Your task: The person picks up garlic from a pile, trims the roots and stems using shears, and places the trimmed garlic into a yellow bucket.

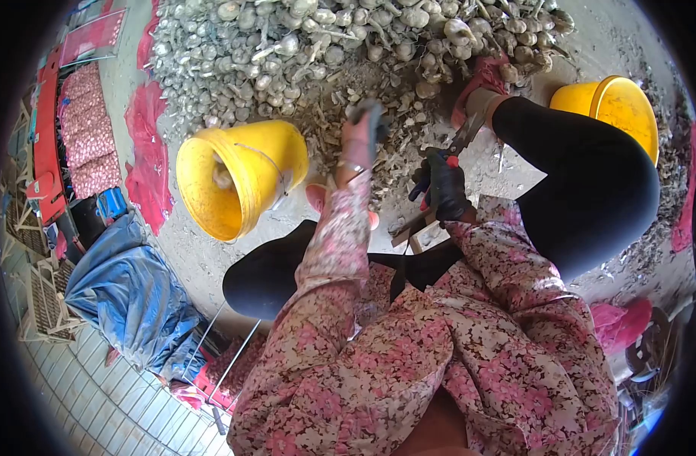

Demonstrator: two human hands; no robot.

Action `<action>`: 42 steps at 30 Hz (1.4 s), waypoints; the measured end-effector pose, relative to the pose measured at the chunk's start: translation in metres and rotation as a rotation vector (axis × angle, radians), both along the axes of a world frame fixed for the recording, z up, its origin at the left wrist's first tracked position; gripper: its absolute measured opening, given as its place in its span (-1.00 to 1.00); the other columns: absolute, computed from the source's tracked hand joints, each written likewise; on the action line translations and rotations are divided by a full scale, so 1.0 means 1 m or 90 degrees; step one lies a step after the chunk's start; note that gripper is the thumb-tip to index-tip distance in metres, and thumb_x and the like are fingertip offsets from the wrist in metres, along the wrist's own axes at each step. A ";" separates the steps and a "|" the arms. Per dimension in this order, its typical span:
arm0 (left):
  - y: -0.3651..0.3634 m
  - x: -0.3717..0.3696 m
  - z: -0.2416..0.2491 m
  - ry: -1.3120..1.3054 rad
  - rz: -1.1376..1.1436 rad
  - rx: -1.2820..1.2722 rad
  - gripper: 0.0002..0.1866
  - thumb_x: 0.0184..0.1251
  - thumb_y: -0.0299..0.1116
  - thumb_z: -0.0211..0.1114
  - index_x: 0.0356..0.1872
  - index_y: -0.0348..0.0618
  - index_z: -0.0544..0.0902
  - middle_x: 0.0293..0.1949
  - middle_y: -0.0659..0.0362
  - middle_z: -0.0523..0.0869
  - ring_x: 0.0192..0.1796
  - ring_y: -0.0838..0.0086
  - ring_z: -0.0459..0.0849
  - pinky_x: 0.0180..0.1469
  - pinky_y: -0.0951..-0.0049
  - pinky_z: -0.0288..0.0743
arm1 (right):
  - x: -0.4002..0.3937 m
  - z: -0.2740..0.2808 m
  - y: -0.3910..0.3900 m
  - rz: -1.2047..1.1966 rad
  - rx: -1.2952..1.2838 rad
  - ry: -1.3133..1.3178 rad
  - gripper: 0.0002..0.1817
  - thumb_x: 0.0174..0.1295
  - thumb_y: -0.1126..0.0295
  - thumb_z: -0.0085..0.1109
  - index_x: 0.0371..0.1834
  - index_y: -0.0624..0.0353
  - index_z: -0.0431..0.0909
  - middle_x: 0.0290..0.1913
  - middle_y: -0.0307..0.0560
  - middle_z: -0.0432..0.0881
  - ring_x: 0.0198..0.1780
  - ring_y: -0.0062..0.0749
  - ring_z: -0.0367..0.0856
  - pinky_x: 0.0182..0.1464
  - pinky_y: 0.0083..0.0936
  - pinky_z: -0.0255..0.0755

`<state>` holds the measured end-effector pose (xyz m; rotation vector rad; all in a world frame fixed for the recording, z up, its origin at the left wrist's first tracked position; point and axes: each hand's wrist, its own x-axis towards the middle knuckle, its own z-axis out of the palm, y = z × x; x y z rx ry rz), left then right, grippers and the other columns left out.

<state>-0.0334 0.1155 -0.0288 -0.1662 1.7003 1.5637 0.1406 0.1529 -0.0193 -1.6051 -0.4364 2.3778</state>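
Note:
My right hand (447, 186), in a dark glove, is closed around the handles of garden shears (463, 139) with red and blue grips. Their metal blades point away toward the upper right. My left hand (361, 137), in a grey glove, is smeared by motion over the dry garlic scraps, and its fingers are hard to make out. Beyond both hands lies a large heap of garlic bulbs (287, 45) with stalks. To the left a yellow bucket (245, 176) is tipped toward me, with a pale garlic bulb (222, 176) inside.
A second yellow bucket (618, 114) stands beyond my right knee. Broken skins and stalks (397, 144) litter the floor between my legs. At far left are full red mesh sacks (88, 125), a pink-red net (148, 156) and a blue tarp (135, 285).

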 end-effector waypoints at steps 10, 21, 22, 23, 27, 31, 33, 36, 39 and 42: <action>0.109 0.003 -0.202 0.063 -0.167 -0.349 -0.12 -0.33 -0.03 0.60 0.12 -0.29 0.53 0.03 -0.12 0.65 0.08 0.11 0.63 0.10 0.26 0.50 | -0.008 0.014 0.051 0.261 0.203 -0.098 -0.61 0.21 0.09 0.25 -0.12 0.18 0.49 -0.47 -0.20 0.53 -0.51 -0.57 0.48 -0.47 -0.55 0.39; 0.005 -0.014 0.021 0.698 -0.524 -0.214 -0.23 -0.21 -0.58 0.43 0.22 -0.12 0.43 0.18 -0.02 0.45 0.24 0.18 0.45 0.31 0.33 0.29 | -0.013 0.018 0.051 0.519 0.190 -0.006 -0.58 0.20 0.05 0.21 -0.21 0.22 0.42 -0.56 -0.18 0.46 -0.74 -0.45 0.41 -0.78 -0.42 0.29; -0.001 -0.015 0.029 0.664 -0.501 -0.123 -0.24 -0.18 -0.58 0.41 0.23 -0.12 0.42 0.19 -0.01 0.45 0.24 0.19 0.44 0.31 0.32 0.29 | -0.017 0.001 0.038 0.460 0.234 0.049 -0.65 0.23 0.11 0.21 -0.24 0.21 0.46 -0.57 -0.25 0.45 -0.66 -0.56 0.40 -0.68 -0.50 0.30; -0.004 -0.015 0.037 0.631 -0.477 -0.031 -0.25 -0.16 -0.57 0.40 0.23 -0.12 0.42 0.21 -0.01 0.44 0.25 0.21 0.44 0.31 0.31 0.28 | -0.010 -0.012 0.029 0.461 0.239 0.051 -0.65 0.23 0.11 0.21 -0.24 0.21 0.46 -0.57 -0.25 0.45 -0.66 -0.56 0.40 -0.68 -0.50 0.30; -0.021 0.001 0.052 -0.037 -0.162 0.102 -0.54 0.20 -0.13 0.26 0.10 -0.05 0.51 -0.04 0.15 0.62 0.06 0.40 0.57 0.06 0.46 0.46 | -0.007 0.024 0.020 0.350 0.293 0.124 -0.71 0.25 0.20 0.24 -0.23 0.23 0.51 -0.53 -0.31 0.48 -0.50 -0.66 0.34 -0.42 -0.56 0.33; -0.022 0.032 0.043 -0.211 -0.032 0.198 -0.58 0.36 0.18 0.04 -0.22 0.06 0.58 -0.33 0.24 0.64 -0.38 0.52 0.61 -0.49 0.52 0.40 | -0.005 -0.007 -0.009 0.277 0.507 0.180 -0.69 0.26 0.19 0.23 -0.24 0.26 0.50 -0.52 -0.28 0.51 -0.51 -0.59 0.34 -0.43 -0.49 0.34; -0.027 0.028 0.036 -0.247 -0.038 0.253 -0.68 0.35 0.06 0.14 -0.20 0.07 0.60 -0.34 0.24 0.66 -0.35 0.50 0.62 -0.43 0.50 0.45 | 0.001 -0.004 -0.005 0.364 0.561 0.097 -0.73 0.27 0.23 0.20 -0.29 0.25 0.51 -0.54 -0.28 0.50 -0.50 -0.63 0.33 -0.44 -0.50 0.33; -0.034 0.025 0.045 -0.304 0.110 0.484 -0.63 0.17 -0.34 0.38 0.02 -0.04 0.55 -0.19 0.16 0.67 -0.24 0.42 0.67 -0.34 0.45 0.57 | 0.005 0.002 0.002 0.319 0.442 0.068 -0.75 0.26 0.25 0.19 -0.34 0.24 0.50 -0.55 -0.31 0.47 -0.49 -0.67 0.33 -0.45 -0.54 0.30; -0.056 0.018 0.048 0.074 0.081 0.188 -0.47 0.06 -0.55 0.39 0.11 -0.11 0.48 -0.10 0.16 0.65 -0.11 0.42 0.67 -0.22 0.34 0.63 | 0.004 0.010 0.003 0.310 0.501 0.122 -0.74 0.19 0.26 0.23 -0.28 0.23 0.46 -0.52 -0.21 0.52 -0.48 -0.47 0.49 -0.43 -0.43 0.36; -0.067 0.016 0.057 0.344 -0.046 0.056 -0.34 -0.10 -0.60 0.46 0.13 -0.20 0.42 -0.04 0.14 0.62 -0.01 0.46 0.63 -0.01 0.37 0.57 | 0.002 0.055 0.010 0.602 0.911 -0.074 -0.48 0.02 0.20 0.31 -0.01 0.18 0.35 -0.30 0.15 0.60 -0.28 0.13 0.59 -0.25 -0.06 0.45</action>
